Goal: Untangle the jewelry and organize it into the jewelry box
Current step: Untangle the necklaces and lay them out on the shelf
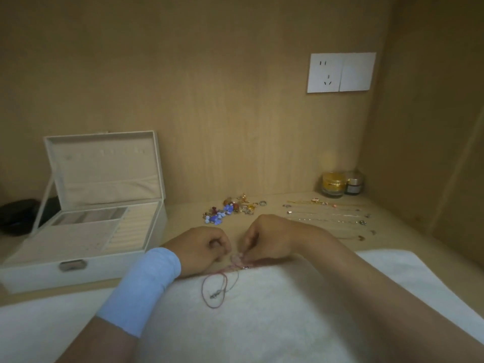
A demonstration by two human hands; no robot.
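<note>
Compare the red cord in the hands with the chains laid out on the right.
The red cord lies looped on the white towel; the chains lie stretched in rows on the desk. The left hand and right hand pinch the cord; nothing touches the chains. The cord is red; the chains look metallic. Both are outside the jewelry box.

Two bare forearms, light blue wristband [141,289] on the left wrist, right wrist uncovered

Wooden desk [180,218]: jewelry box [39,273], white towel [262,326]
</note>
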